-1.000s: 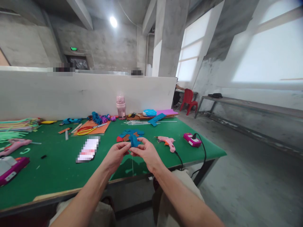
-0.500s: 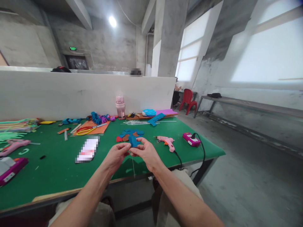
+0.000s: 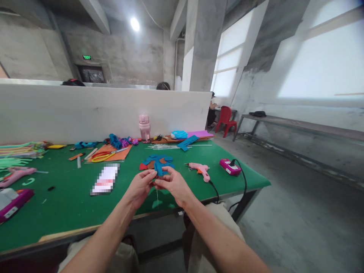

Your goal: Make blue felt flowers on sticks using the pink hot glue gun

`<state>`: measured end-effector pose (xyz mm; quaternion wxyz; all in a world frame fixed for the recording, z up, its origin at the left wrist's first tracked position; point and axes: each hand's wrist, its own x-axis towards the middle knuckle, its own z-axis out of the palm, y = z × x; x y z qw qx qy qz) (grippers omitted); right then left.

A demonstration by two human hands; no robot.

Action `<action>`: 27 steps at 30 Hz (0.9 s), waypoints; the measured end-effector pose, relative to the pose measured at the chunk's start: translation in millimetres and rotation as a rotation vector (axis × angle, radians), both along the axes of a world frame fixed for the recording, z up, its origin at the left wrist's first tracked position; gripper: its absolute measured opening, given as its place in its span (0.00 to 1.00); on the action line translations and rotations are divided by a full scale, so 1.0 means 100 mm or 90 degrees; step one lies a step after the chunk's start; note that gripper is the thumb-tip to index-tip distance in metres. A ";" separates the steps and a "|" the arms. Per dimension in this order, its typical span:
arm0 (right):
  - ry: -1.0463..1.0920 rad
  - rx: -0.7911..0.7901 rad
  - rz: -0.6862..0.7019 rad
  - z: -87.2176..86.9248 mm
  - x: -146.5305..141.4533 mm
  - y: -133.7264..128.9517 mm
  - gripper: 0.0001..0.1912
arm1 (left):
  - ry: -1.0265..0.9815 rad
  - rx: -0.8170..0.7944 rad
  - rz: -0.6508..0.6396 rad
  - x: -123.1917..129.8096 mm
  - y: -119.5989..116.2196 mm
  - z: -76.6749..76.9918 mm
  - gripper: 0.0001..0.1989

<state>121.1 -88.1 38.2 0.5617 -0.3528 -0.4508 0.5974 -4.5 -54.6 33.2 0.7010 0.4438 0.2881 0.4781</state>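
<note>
Between my two hands, above the near part of the green table (image 3: 182, 193), is a small blue felt-like piece (image 3: 159, 169) on a thin wire stem (image 3: 157, 199) that hangs down. My left hand (image 3: 142, 186) pinches it from the left, thumb and fingertips together. From the right, my right hand (image 3: 174, 185) grips it with thumb and fingers; the exact contact is partly hidden. Just behind lies a pile of cut blue, brown and red pieces (image 3: 150, 165). A pink glue gun (image 3: 200, 170) rests to the right of my right hand.
A purple power socket (image 3: 229, 167) with a black cable sits at the table's right edge. Yellow-and-red-handled scissors (image 3: 102, 156) lie on orange sheets. A pink bottle (image 3: 144, 128) stands by the white partition (image 3: 99, 113). Wires (image 3: 165, 147) lie at the back.
The blue piece has turned slightly between my fingers, and its stem has swung a little to the left. Both hands stay in nearly the same place.
</note>
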 end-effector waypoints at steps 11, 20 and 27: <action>0.020 -0.004 -0.087 0.04 0.13 0.09 0.15 | 0.100 0.056 0.020 0.01 -0.03 -0.02 0.07; 0.004 0.021 -0.133 0.03 0.15 0.10 0.09 | 0.162 0.079 0.022 0.04 -0.04 -0.05 0.08; -0.014 0.015 -0.141 0.04 0.20 0.10 0.12 | 0.161 0.104 0.077 0.00 0.00 0.00 0.09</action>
